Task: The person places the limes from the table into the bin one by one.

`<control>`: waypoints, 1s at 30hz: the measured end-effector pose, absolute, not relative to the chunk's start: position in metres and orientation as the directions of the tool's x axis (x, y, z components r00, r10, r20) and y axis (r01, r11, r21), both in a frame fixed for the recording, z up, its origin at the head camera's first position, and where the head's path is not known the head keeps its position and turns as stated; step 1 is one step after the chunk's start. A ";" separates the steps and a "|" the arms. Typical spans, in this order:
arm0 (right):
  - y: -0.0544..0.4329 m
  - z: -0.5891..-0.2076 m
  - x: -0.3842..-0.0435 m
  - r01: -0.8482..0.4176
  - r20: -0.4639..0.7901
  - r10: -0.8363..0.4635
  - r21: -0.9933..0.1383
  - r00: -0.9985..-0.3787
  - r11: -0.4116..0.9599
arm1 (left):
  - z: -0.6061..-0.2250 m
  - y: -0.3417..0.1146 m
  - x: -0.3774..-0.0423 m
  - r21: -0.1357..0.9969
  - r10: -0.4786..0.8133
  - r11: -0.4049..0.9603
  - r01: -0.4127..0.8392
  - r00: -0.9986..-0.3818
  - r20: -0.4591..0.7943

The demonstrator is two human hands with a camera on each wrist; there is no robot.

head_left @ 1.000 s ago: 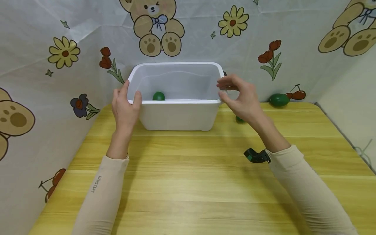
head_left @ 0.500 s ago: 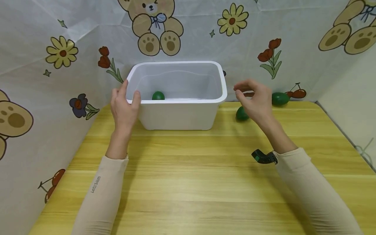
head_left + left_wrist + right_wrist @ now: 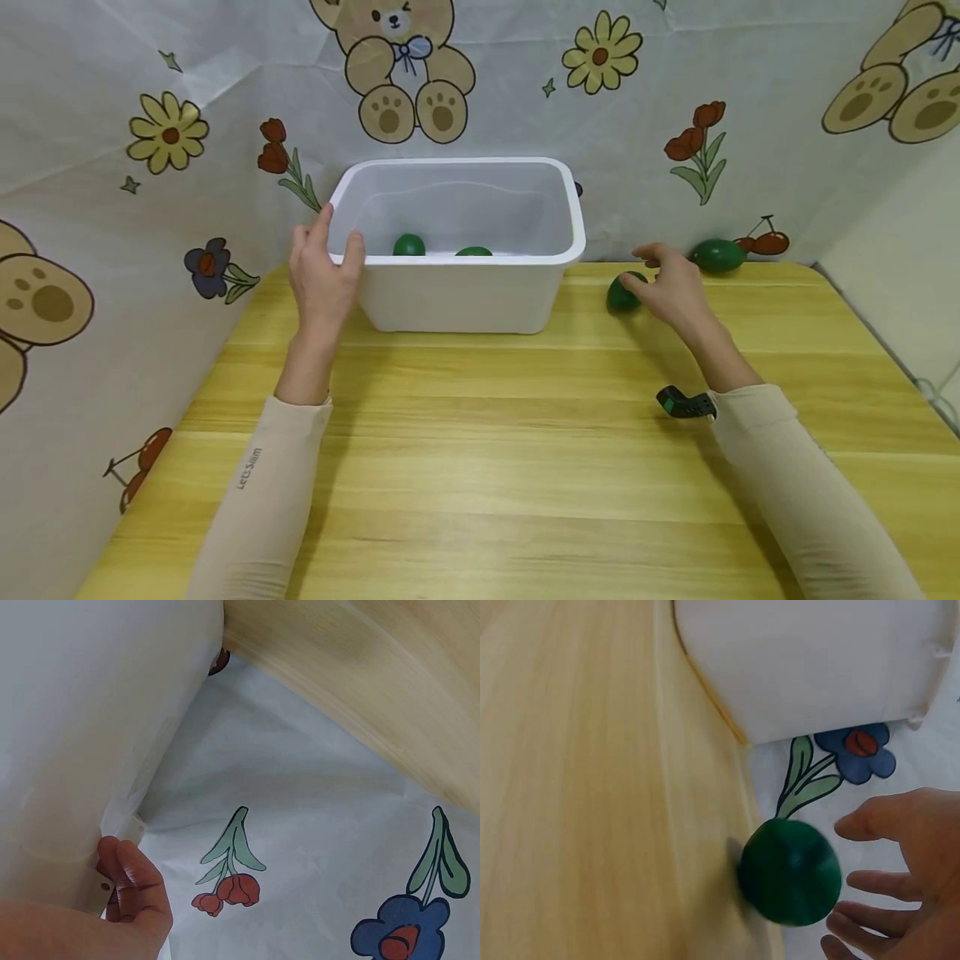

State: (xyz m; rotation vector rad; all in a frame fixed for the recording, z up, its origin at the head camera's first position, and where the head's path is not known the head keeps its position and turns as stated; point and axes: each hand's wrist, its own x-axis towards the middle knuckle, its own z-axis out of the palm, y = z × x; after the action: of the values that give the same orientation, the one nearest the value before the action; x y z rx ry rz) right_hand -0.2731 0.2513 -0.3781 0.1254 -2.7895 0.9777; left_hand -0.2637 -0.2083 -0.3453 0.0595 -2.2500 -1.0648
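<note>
A white plastic bin (image 3: 457, 296) stands at the back of the table. My left hand (image 3: 322, 279) grips its left rim, fingertips curled under the lip in the left wrist view. Inside lie two smooth dark-green things, one round-looking (image 3: 408, 244) and one mostly hidden (image 3: 473, 251) by the front wall. To the bin's right, a green egg-shaped thing (image 3: 625, 295) rests on the table. Beside it, my right hand (image 3: 671, 287) reaches with spread fingers. The right wrist view shows thumb and fingers around the green thing's (image 3: 790, 871) near side, not closed on it.
Another green oval thing (image 3: 717, 256) lies at the table's back right edge. The wooden table (image 3: 480, 450) meets a white cloth (image 3: 510, 100) printed with bears and flowers, behind and at the left. A black strap device (image 3: 684, 404) sits at my right wrist.
My right hand has moved from the bin's right rim, rightward and down to the green thing on the table. A second green thing now shows inside the bin. My left hand stays put.
</note>
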 end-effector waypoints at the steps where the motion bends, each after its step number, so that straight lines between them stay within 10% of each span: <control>1: 0.253 -0.380 -0.274 -0.126 0.167 -0.031 -0.602 -0.986 0.788 | -0.345 -0.208 -0.264 0.709 -0.298 0.670 0.218 -0.796 0.526; 12: 0.250 -0.394 -0.277 -0.120 0.031 -0.121 -0.518 -0.992 0.847 | -0.345 -0.210 -0.264 0.707 -0.299 0.673 0.217 -0.794 0.529; 30: 0.248 -0.384 -0.270 -0.103 0.150 -0.013 -0.612 -0.989 0.784 | -0.345 -0.208 -0.263 0.707 -0.301 0.676 0.209 -0.797 0.523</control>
State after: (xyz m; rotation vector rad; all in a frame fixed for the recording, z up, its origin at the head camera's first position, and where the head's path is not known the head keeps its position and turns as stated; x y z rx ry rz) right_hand -0.2697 0.2476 -0.3841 0.0922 -2.8363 0.9849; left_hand -0.2631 -0.2084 -0.3454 0.0709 -2.2595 -1.0571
